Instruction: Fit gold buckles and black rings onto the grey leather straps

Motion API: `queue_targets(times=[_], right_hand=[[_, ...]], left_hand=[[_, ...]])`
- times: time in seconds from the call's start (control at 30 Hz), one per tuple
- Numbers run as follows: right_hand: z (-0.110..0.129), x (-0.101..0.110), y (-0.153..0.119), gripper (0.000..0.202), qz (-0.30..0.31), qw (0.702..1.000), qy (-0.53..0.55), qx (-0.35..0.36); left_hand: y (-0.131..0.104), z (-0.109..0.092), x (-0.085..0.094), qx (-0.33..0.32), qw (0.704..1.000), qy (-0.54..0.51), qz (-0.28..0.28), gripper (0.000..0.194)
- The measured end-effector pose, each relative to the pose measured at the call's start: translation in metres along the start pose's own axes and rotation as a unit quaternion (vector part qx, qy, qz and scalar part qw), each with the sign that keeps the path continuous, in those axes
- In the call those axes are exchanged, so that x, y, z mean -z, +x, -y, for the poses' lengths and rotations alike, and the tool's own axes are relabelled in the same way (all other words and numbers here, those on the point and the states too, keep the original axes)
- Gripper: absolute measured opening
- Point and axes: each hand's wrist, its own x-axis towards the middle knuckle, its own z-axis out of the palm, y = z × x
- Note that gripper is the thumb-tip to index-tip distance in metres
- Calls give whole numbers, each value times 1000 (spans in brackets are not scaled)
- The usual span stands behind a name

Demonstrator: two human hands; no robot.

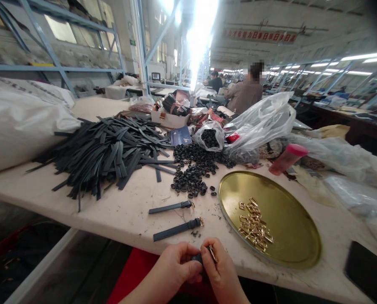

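Observation:
At the table's near edge, my left hand (179,262) pinches a short dark strap (198,257), mostly covered by my fingers. My right hand (218,266) meets it from the other side, its fingers closed on the strap's end with a gold buckle (212,254). Just beyond lie two dark straps with gold buckles, a nearer one (176,230) and a farther one (169,207). To the right, a round gold tray (290,228) carries a heap of gold buckles (255,226). Small black strap loops (191,179) are piled farther back.
A big heap of dark strips (112,152) covers the back left, beside a white sack (20,122). Clear plastic bags (264,122), a pink-lidded jar (288,159) and a dark flat object (367,270) are on the right. A person (247,90) sits farther back.

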Motion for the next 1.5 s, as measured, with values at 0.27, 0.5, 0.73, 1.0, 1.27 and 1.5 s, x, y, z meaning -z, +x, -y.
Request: queue_targets(times=[0.27, 0.5, 0.73, 1.0, 1.27, 1.5], right_hand=[[-5, -9, 4, 23, 55, 998, 15, -31], [-11, 3, -1, 25, 186, 978, 88, -25], [-16, -7, -14, 25, 116, 984, 132, -25], [-16, -13, -20, 18, 45, 996, 78, 19], [-15, -21, -19, 23, 35, 994, 95, 27], [-7, -40, 12, 31, -49, 994, 96, 11]], left_hand=[[6, 10, 14, 21, 1000, 11, -1, 32], [-2, 8, 9, 18, 998, 20, 49, 34], [-7, 2, 14, 26, 994, 83, 64, 31], [-20, 0, 9, 27, 955, 293, 38, 30], [-21, -1, 14, 32, 953, 290, 79, 26], [-7, -26, 26, -43, 889, 456, 5, 33]])
